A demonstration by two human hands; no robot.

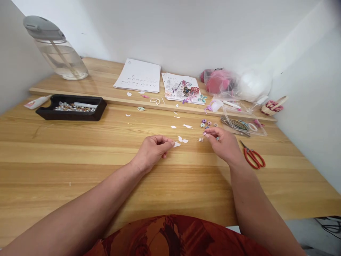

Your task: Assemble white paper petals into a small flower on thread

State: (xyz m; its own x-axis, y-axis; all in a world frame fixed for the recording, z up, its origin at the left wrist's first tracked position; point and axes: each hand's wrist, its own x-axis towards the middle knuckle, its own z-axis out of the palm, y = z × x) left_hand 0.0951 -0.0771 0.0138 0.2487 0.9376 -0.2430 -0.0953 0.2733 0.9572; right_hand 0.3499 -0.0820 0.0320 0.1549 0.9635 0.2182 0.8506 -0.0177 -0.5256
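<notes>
My left hand (153,151) is closed in a pinch over the table, its fingertips at the edge of a white petal-shaped paper piece (177,144). Just beyond lie a few more white paper petals (183,140). My right hand (223,144) pinches a small lilac spool (204,133) between thumb and forefinger. Several small coloured spools (209,123) are grouped right behind it, and a clear-looking spool (201,139) lies to its left. Red-handled pliers (253,156) rest to the right of that hand.
A black tray of beads (99,106) and a water bottle (61,58) stand left. On the raised shelf are paper sheets (140,73), wire-and-thread flowers (190,91) and plastic bags (221,83). A clear box with tweezers (239,124) and a small basket (273,106) are at right.
</notes>
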